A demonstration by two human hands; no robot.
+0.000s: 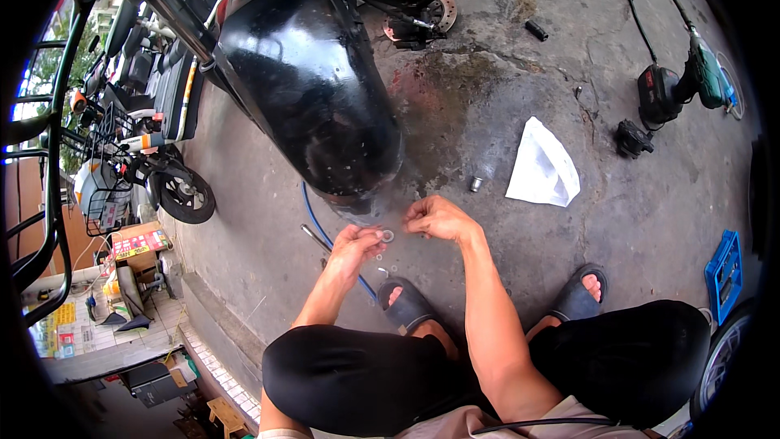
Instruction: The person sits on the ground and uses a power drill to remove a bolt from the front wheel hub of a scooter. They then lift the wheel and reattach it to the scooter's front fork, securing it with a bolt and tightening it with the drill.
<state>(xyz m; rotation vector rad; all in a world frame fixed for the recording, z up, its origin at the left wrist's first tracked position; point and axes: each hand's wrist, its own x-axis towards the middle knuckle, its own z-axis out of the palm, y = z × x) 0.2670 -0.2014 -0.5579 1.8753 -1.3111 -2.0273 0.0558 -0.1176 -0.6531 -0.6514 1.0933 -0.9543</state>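
My left hand [355,250] is closed, its thumb and fingertips pinching a small pale ring-shaped washer [387,236]. To its right, my right hand [439,218] is held low with its fingers curled together in a pinch; whatever is between them is too small or hidden to make out. Both hands hover in front of the glossy black front fender [313,97] of a motorcycle, whose tyre lies mostly hidden beneath. Under my left hand, a few small pale bits lie on the concrete beside a blue hose [313,215] and a metal bar [315,237].
Right of my hands lie a small metal socket [476,184] and a white plastic bag [543,167]. Farther right are a green power tool [705,73], a black block-shaped part [634,139] and a blue crate [723,278]. Parked motorbikes [185,193] stand at the left.
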